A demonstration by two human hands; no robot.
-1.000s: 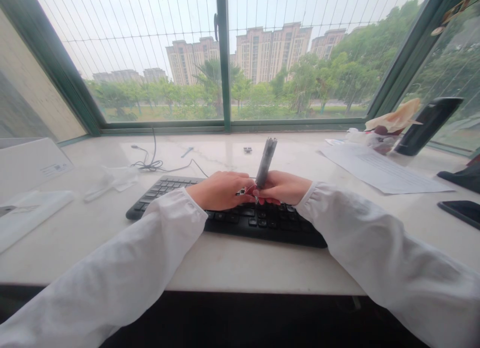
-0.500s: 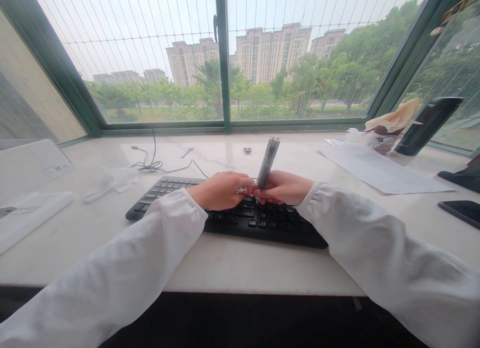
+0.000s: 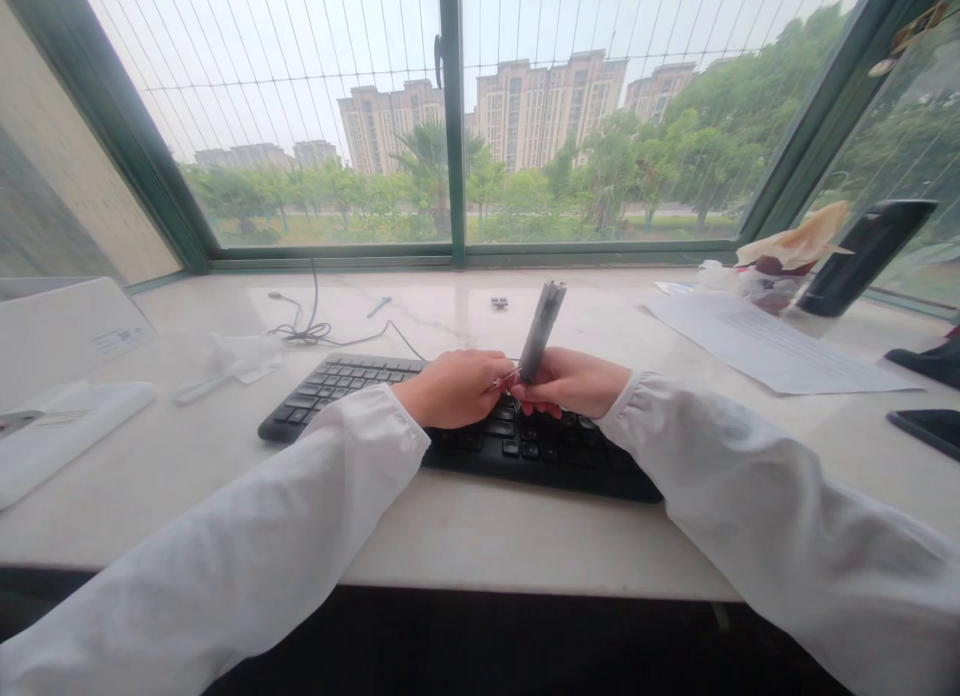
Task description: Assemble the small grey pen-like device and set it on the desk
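My right hand (image 3: 581, 384) is closed around the lower end of a slim grey bar-shaped tool (image 3: 541, 334), which stands tilted to the right with a notched top. Against the tool's lower end, the fingers of my left hand (image 3: 456, 388) are pinched together; a small shiny bit shows between the two hands, too small to name. Both hands are over a black keyboard (image 3: 330, 386), hiding its middle. Whether they touch the keys I cannot tell. Behind the tool, a small dark piece (image 3: 499, 303) lies on the white counter (image 3: 420, 536).
A cable (image 3: 307, 331) lies coiled behind the keyboard. To the left are clear plastic wrapping (image 3: 232, 361) and a white box (image 3: 71, 326). Paper (image 3: 765, 336), a dark upright container (image 3: 866, 256) and a phone (image 3: 930, 431) are on the right. A window (image 3: 600, 176) backs the counter.
The whole view has shifted slightly, so everything sits a little further right and lower. Both hands keep their hold at the tool's lower end; the left fingers have moved slightly.
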